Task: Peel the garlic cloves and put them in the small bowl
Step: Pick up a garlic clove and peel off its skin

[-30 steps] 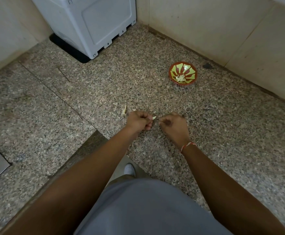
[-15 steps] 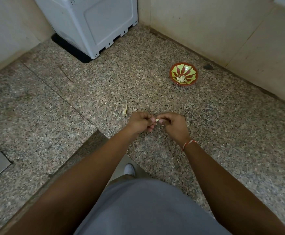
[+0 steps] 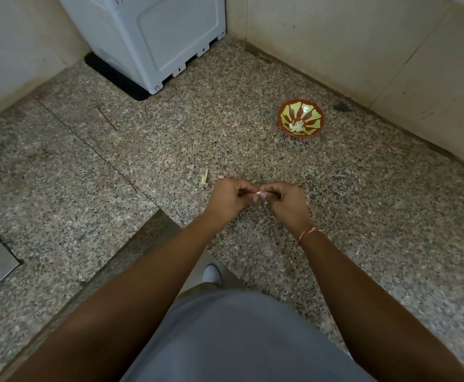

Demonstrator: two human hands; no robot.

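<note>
Speckled granite counter — above it, left hand and right hand together pinch one garlic clove; small bowl — holding peeled cloves — stands well beyond, near the wall.

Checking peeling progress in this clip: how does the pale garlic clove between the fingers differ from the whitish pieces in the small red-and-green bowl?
The pale garlic clove is pinched between the left hand and right hand, above the speckled stone counter; the whitish pieces lie loose in the small red-and-green bowl. The clove is one piece; the pieces form a small heap. The clove is mostly hidden by fingers; the heap is exposed. Both look pale.
</note>
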